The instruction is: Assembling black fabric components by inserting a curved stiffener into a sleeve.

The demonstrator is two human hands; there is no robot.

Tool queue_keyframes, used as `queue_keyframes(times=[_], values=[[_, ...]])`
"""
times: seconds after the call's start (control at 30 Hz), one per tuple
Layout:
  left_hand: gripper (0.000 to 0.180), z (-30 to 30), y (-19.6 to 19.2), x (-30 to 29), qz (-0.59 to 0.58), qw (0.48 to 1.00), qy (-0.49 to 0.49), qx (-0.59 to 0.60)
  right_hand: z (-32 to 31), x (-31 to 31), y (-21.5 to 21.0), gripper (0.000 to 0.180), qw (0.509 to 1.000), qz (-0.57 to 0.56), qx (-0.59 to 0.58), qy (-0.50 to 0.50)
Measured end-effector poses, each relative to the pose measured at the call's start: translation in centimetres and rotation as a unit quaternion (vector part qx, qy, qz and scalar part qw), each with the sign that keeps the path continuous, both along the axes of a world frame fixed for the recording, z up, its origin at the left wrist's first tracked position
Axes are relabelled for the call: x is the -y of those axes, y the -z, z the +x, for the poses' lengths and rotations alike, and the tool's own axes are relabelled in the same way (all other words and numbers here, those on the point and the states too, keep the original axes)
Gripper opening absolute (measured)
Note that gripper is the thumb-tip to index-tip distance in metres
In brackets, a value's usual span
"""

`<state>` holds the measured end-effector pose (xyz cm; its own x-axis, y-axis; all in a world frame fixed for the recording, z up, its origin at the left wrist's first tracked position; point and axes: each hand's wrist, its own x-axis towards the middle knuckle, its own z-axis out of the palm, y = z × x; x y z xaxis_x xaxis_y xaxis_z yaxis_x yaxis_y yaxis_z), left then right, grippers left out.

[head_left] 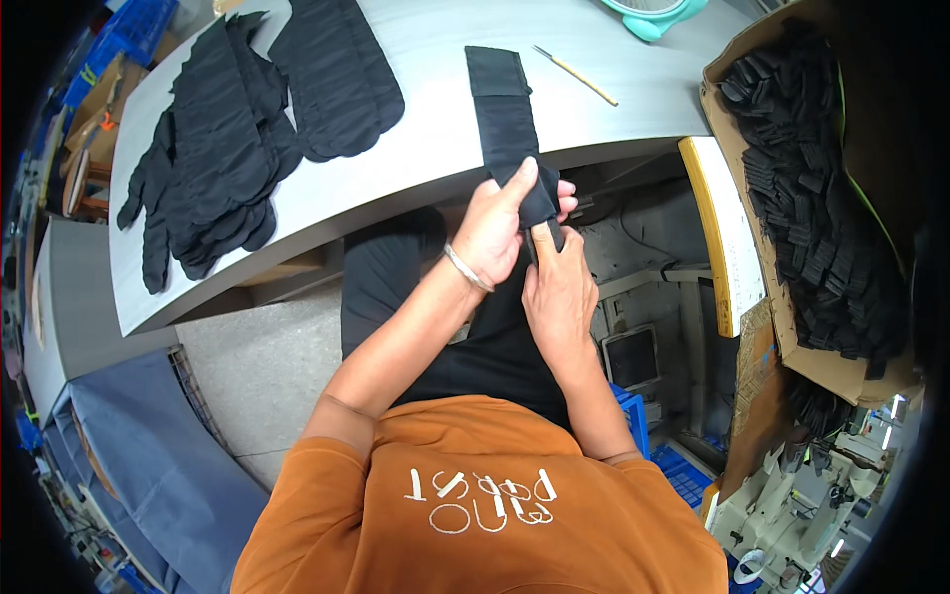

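Brown cardboard box (pixel 737 94), right; small grey screen (pixel 631 356) below.

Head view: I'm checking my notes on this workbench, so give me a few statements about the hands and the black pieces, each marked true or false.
1. Both hands grip the black strip at the table's near edge. True: the left hand and right hand pinch its near end.
2. The strip lies wholly off the table. False: its far part rests flat on the table.
3. A pile of black pieces lies on the table to the left. True.
4. The cardboard box on the right holds white pieces. False: it holds black pieces.
5. The left wrist bears a bracelet. True.
6. The thin stick is in the right hand. False: it lies on the table beyond the strip.
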<state>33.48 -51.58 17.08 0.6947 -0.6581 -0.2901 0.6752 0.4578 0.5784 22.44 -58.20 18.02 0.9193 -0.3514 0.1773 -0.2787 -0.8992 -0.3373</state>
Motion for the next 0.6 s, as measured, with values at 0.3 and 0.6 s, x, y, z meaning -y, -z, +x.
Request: queue_keyframes(times=[0.3, 0.6], values=[[0.036, -3.1, 3.1, 0.8, -0.016, 0.999, 0.000, -0.030, 0.9, 1.1, 0.9, 0.035, 0.997, 0.065, -0.036, 0.000], [0.042, 1.1, -0.5, -2.2, -0.076, 0.997, -0.014, -0.013, 0.7, -0.9, -0.8, 0.049, 0.979, 0.003, 0.191, -0.072]])
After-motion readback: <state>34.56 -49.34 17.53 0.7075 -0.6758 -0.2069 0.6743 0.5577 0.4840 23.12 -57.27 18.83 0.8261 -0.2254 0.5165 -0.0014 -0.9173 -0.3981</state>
